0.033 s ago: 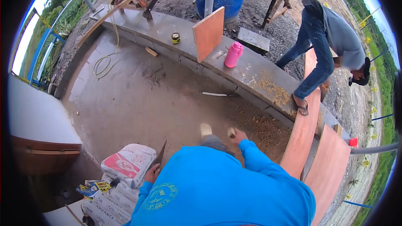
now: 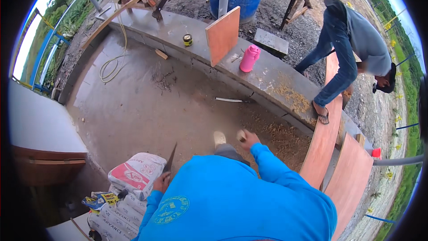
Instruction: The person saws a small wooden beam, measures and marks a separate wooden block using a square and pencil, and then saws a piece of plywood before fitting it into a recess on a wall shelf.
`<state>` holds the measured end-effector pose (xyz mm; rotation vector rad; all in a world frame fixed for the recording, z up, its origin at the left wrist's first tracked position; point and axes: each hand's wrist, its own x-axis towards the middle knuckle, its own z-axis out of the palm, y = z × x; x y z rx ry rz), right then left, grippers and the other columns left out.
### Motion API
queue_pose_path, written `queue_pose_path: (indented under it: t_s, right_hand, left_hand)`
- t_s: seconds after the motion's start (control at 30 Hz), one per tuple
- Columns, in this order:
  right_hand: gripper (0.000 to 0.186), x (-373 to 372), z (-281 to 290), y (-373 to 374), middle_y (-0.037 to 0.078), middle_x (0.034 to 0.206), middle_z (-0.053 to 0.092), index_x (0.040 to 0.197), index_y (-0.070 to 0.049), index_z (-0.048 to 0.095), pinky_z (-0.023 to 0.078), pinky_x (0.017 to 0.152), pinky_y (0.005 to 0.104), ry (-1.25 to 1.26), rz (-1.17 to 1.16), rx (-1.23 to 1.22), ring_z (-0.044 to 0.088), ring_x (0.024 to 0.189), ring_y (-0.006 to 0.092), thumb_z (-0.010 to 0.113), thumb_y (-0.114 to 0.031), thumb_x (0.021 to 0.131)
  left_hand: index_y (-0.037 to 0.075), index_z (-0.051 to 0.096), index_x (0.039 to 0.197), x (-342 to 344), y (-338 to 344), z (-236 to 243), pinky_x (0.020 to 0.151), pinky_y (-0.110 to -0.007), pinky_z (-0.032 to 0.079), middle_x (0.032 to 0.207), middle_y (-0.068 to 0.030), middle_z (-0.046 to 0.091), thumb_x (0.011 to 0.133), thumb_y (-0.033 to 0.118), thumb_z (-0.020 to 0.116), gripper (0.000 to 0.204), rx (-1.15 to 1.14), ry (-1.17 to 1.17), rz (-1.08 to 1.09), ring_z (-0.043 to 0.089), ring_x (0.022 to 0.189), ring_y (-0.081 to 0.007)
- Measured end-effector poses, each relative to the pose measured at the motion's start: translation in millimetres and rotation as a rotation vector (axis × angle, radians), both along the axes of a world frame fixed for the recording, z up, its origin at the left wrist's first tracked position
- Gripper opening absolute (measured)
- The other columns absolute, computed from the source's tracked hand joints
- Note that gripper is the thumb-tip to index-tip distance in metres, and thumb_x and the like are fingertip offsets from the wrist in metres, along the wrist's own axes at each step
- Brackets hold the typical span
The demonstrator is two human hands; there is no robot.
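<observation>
My left hand [image 2: 162, 182] is closed at the base of a dark, tapering blade [image 2: 170, 160] that looks like a handsaw, its tip pointing away from me. Right beside it lies a white and red paper sack [image 2: 137, 175]. Out in front, my right hand [image 2: 250, 139] grips a short piece of wood [image 2: 241, 135] with a pale end. That hand is over the dirt floor, just right of my light-coloured shoe [image 2: 219, 138]. The blue sleeves and shirt hide much of my arms.
Along the concrete ledge [image 2: 169, 29] stand a pink jug [image 2: 249, 58], a small tin [image 2: 187, 40] and an upright plywood piece [image 2: 222, 35]. At right, another person [image 2: 356, 40] bends with one foot on a long plywood board [image 2: 323, 145]. More sacks [image 2: 120, 216] lie lower left.
My right hand has moved slightly left and away from me with the piece of wood. The blade in my left hand has shifted a little away from me.
</observation>
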<state>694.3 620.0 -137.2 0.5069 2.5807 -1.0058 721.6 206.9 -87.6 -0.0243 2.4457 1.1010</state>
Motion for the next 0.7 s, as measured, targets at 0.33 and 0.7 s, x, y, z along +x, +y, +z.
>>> queue_pose_path:
  t_s: [0.33,0.7]
  right_hand:
    - [0.028,-174,163,-175,0.013,0.065,0.049,0.078,-0.005,0.044,0.039,0.053,0.0337,0.692,0.374,-0.946,0.047,0.057,0.0278,0.063,-0.016,0.061]
    - [0.075,-228,128,-178,0.013,0.089,0.055,0.122,-0.007,0.028,0.042,0.074,0.034,0.815,0.697,-0.568,0.054,0.079,0.027,0.068,-0.023,0.06]
  left_hand:
    - [0.007,0.052,0.101,-172,114,101,0.066,-0.035,0.045,0.085,-0.0129,0.057,0.052,0.023,0.071,0.055,-0.245,0.395,-0.261,0.056,0.077,-0.03]
    - [0.009,0.054,0.078,-187,31,62,0.06,-0.036,0.043,0.074,-0.0113,0.055,0.049,0.02,0.069,0.034,-0.222,0.333,0.104,0.053,0.07,-0.0305]
